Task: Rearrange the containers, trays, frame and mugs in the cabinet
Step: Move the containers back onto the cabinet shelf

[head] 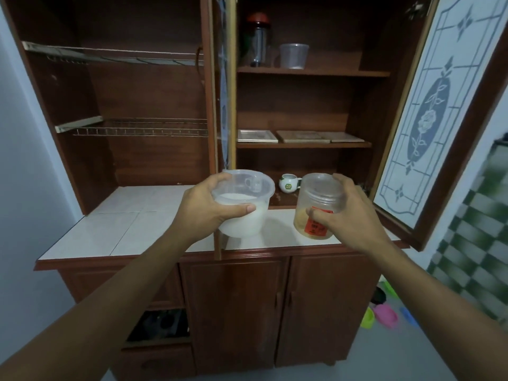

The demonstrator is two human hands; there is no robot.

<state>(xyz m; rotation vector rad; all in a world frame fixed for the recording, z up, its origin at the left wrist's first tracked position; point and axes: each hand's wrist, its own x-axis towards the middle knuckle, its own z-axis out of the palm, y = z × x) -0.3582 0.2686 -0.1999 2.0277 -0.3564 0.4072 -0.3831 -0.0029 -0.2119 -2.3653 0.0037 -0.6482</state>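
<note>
With the left hand (pixel 209 204) gripping the white tub (pixel 242 207) and the right hand (pixel 349 213) the labelled jar (pixel 316 213), both should go level onto a shelf (pixel 302 145).

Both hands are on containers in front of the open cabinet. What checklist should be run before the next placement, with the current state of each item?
1. Left hand grip on the white-filled tub: ok, fingers and thumb curl round its wall.
2. Right hand grip on the orange-labelled jar: ok, fingers wrap its top and side.
3. Both lids fully sealed: cannot tell.
4. Cabinet door out of the way: ok, swung open to the right.
5. Free room on the top shelf: ok, bare board right of the clear cup.
6. Mug clear of both containers: ok, it stands behind them, apart.
</note>
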